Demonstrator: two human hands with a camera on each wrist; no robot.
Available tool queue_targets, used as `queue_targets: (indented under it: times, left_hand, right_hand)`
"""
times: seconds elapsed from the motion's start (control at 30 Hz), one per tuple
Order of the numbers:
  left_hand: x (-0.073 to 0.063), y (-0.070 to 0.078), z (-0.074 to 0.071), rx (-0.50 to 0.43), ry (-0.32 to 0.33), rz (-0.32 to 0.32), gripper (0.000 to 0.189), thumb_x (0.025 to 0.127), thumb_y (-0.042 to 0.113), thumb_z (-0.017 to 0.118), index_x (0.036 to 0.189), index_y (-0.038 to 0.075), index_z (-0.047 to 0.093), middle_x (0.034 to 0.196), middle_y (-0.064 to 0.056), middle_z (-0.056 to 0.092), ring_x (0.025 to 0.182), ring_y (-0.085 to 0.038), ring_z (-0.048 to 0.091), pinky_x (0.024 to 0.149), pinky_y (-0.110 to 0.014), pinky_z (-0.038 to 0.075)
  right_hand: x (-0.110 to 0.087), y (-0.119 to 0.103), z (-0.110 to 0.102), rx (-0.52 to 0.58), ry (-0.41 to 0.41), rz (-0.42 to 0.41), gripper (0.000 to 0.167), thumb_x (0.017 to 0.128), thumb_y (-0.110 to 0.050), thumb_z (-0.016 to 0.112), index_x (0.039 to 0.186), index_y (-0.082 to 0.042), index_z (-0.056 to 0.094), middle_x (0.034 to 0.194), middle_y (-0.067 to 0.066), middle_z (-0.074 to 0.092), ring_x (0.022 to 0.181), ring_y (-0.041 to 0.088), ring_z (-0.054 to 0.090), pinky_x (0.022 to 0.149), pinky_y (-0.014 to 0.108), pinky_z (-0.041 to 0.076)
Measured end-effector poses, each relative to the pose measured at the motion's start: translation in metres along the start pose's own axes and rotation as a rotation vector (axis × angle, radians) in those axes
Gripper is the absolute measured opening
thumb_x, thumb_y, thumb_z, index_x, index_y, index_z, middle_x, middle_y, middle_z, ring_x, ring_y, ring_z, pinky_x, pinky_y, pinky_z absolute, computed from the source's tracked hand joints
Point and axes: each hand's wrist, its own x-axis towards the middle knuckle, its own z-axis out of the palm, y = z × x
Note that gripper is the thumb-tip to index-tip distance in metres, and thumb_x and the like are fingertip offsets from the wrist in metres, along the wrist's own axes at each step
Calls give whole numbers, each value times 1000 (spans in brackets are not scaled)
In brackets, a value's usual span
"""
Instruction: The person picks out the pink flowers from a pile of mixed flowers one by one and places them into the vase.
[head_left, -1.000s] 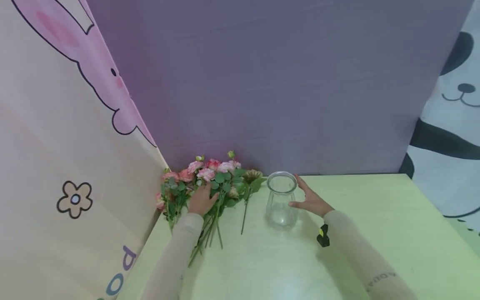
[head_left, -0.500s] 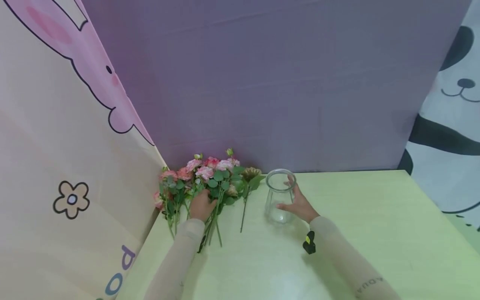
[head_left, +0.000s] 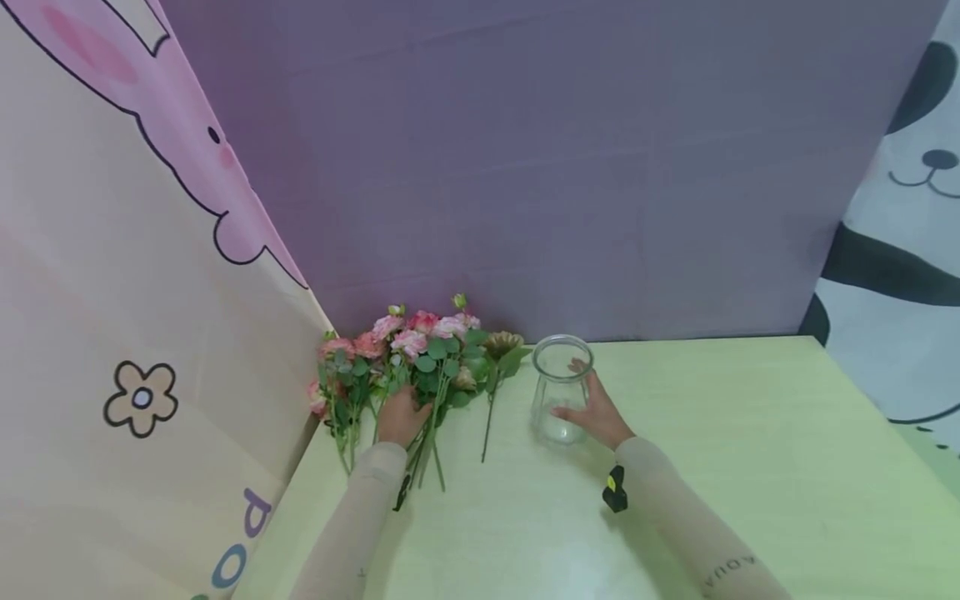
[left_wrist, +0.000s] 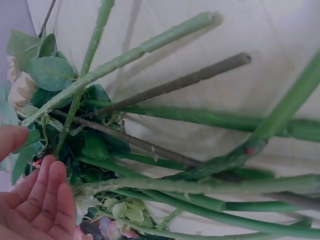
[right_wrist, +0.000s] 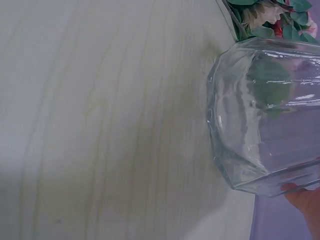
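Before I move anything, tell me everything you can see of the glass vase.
The glass vase looks clear, with a thick round rim and a faceted body that widens downward. It appears to stand upright on the pale table, right of the flowers, with no stems inside. The right hand grips its right side, thumb on the near side. Full base contact is hard to tell.
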Motion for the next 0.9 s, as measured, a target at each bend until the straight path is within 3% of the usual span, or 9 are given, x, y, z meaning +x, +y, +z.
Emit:
queue_targets:
  times: [0.27, 0.9]
  left_hand:
    - [-3, 3, 5, -4, -27, -30, 21, 86, 22, 68, 87, 1, 67, 74, -10, 66, 61, -19, 59, 56, -36, 51]
    - [-6, -5, 25, -174, -64, -102, 14, 81, 12, 69, 86, -1, 70, 80, -12, 69, 69, -24, 63, 62, -37, 53]
  right_hand:
    - [1, 4, 1, -1, -12, -31, 92, 78, -21, 77, 147, -9, 18, 151, 20, 23, 141, 40, 12, 109, 63, 10]
    - [-2, 5, 1, 21, -25, -10, 90, 81, -20, 75, 148, -14, 15, 155, 15, 18, 142, 39, 10, 109, 65, 9]
